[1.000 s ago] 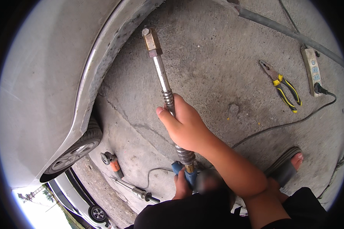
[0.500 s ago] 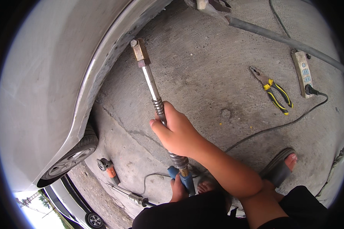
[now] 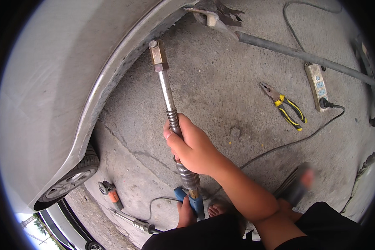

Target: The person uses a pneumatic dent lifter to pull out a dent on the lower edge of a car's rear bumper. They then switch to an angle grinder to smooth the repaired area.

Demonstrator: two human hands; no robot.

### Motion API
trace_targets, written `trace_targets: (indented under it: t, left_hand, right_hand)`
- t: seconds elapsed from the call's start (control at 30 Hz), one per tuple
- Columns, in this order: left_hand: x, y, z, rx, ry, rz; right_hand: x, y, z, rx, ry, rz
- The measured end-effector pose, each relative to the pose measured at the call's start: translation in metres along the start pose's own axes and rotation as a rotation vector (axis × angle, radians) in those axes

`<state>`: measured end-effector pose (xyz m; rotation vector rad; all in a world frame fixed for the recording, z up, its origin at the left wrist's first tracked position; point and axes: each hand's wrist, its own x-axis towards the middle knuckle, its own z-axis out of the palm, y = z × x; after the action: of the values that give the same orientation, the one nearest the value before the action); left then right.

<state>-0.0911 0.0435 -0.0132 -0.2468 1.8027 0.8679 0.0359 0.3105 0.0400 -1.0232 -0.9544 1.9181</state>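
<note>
My right hand [image 3: 187, 148] is wrapped round a long metal rod tool [image 3: 166, 87], which has a brass-coloured hex head with a bolt at the top, a coiled spring and a ribbed lower section. The head reaches close to the lower edge of a silver car panel [image 3: 54, 75]; I cannot tell if they touch. Lower down, my left hand [image 3: 185, 212] grips the blue handle [image 3: 198, 208] at the rod's lower end. On the concrete to the right lie pliers with yellow-and-black handles [image 3: 289, 110].
A power strip [image 3: 316, 85] with a plugged cable and a grey metal bar [image 3: 296, 54] lie at right. An orange angle grinder [image 3: 110, 193] and another metal rod tool [image 3: 141, 226] lie lower left, near the car wheel [image 3: 71, 179]. Behind is a white car [image 3: 71, 225].
The ground and objects on it have shifted left and somewhat down in the view, showing more of the metal bar. The rod's head has shifted less. Both grips are unchanged.
</note>
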Motion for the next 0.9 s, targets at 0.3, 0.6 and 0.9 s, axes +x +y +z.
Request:
trace_targets:
  t: [0.3,0.6,0.9]
  left_hand:
    - [0.001,0.001,0.009,0.023,0.038,-0.008]
    - [0.007,-0.008,0.002,0.021,0.01,0.004]
    - [0.004,-0.004,0.005,0.01,0.005,-0.048]
  right_hand:
    - [0.005,-0.005,-0.008,-0.067,-0.003,-0.01]
    - [0.004,-0.007,-0.006,-0.105,-0.003,-0.03]
    - [0.004,-0.009,-0.007,-0.168,-0.015,-0.007]
